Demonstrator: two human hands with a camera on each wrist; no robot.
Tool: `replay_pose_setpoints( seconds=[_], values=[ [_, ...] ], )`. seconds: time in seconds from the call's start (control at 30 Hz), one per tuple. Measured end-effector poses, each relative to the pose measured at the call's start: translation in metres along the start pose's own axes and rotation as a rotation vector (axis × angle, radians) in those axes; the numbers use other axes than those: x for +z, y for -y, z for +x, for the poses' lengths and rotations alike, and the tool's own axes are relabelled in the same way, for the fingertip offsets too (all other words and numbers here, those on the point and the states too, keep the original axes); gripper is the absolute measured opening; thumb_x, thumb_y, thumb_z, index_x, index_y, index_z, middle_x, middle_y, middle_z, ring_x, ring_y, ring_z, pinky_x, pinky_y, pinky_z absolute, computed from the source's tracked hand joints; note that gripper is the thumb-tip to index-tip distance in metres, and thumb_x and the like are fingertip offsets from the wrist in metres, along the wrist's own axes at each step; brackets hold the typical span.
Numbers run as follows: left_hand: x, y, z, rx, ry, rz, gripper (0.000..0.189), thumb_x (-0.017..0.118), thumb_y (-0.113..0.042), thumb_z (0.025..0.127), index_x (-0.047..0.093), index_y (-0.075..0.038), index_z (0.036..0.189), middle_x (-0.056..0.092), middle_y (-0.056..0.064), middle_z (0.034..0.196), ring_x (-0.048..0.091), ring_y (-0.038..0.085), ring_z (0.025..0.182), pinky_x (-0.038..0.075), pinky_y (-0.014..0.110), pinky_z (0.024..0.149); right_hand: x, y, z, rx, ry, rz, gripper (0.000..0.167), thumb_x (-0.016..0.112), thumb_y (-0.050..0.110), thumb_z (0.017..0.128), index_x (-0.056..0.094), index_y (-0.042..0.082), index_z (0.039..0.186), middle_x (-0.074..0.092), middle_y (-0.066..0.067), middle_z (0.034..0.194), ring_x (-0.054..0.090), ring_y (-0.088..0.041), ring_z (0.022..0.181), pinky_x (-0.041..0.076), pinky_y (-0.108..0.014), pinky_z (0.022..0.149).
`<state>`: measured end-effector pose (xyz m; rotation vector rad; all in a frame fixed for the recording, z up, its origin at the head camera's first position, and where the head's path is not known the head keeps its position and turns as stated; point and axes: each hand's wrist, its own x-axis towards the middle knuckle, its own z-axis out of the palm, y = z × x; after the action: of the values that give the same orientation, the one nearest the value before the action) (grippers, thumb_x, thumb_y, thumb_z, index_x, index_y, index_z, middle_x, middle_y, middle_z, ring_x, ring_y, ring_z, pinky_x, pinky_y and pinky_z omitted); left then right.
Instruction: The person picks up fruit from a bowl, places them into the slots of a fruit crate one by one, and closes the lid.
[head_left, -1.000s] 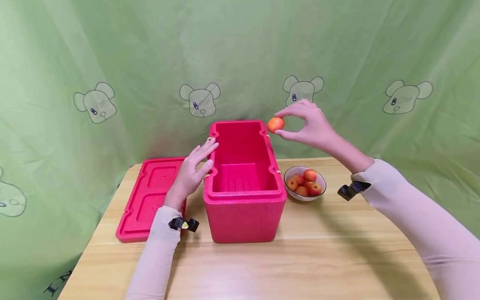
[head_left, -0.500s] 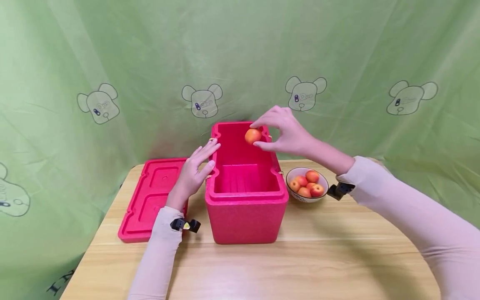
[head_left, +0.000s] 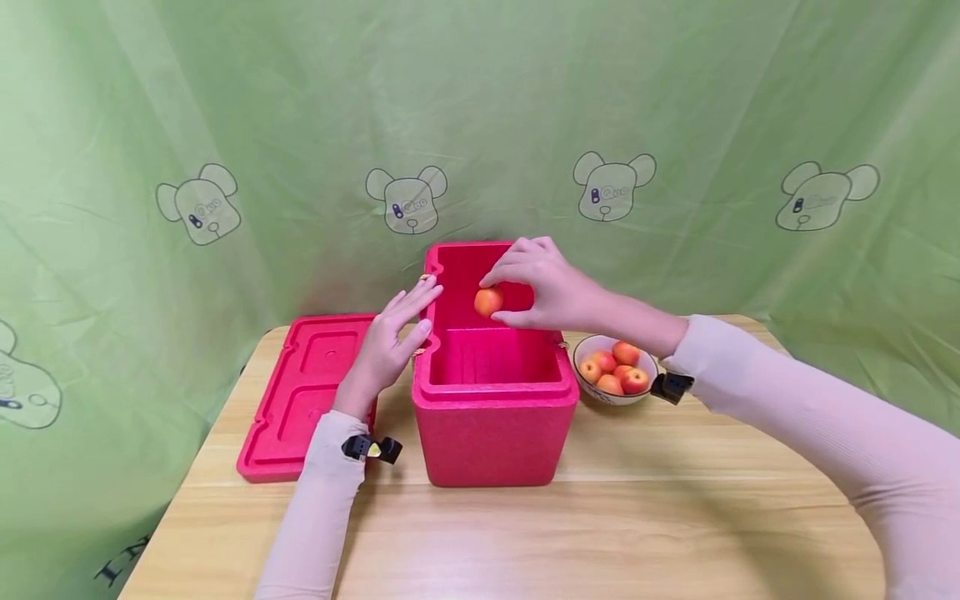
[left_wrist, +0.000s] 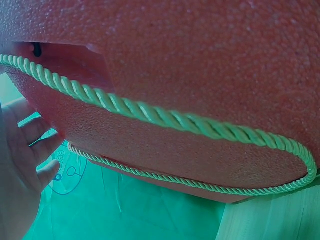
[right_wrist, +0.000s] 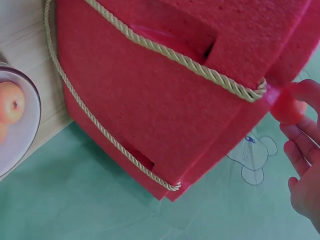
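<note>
Between thumb and fingers my right hand (head_left: 546,287) pinches a small orange-red apple (head_left: 488,302) over the mouth of a red foam box (head_left: 495,442). The same apple (right_wrist: 288,107) shows beside the box's top edge in the right wrist view. My left hand (head_left: 386,346) rests at the box's left rim, its fingers spread and fairly straight. In the left wrist view that hand (left_wrist: 25,155) is next to the box wall, where a twisted rope (left_wrist: 165,117) hangs. Several similar apples (head_left: 634,381) lie in a white bowl (head_left: 611,398) right of the box.
The red lid (head_left: 277,450) lies flat on the wooden table (head_left: 637,533), left of the box and partly behind my left forearm. A green curtain (head_left: 480,100) with bear-head prints hangs behind the table. Rope (right_wrist: 165,52) also loops along the box's right side.
My right hand has carried the apple leftward and down, from right of the box to over its opening. My left hand has stayed at the rim. The view has shifted slightly.
</note>
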<state>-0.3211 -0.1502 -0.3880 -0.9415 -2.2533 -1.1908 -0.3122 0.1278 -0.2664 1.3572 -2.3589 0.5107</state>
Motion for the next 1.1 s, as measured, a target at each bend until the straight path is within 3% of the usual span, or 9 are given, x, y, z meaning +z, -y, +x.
replay_pose_setpoints(
  seconds=[0.47, 1.1],
  values=[
    [0.0, 0.0, 0.0, 0.004, 0.003, 0.0, 0.056, 0.049, -0.035, 0.1, 0.048, -0.019, 0.153, 0.04, 0.002, 0.163, 0.033, 0.022, 0.154, 0.019, 0.048, 0.129, 0.012, 0.001, -0.003, 0.011, 0.056, -0.041, 0.037, 0.087, 0.019, 0.077, 0.076, 0.006, 0.11, 0.075, -0.006, 0.107, 0.059, -0.024, 0.106, 0.035, -0.047, 0.096],
    [-0.002, -0.003, 0.0, -0.006, 0.002, -0.003, 0.057, 0.052, -0.029, 0.098, 0.048, -0.019, 0.154, 0.04, 0.002, 0.163, 0.033, 0.02, 0.155, 0.02, 0.048, 0.129, 0.007, -0.006, -0.009, 0.022, -0.033, -0.007, 0.038, 0.088, 0.018, 0.076, 0.076, 0.006, 0.11, 0.074, -0.008, 0.108, 0.057, -0.024, 0.107, 0.034, -0.051, 0.098]
  ],
)
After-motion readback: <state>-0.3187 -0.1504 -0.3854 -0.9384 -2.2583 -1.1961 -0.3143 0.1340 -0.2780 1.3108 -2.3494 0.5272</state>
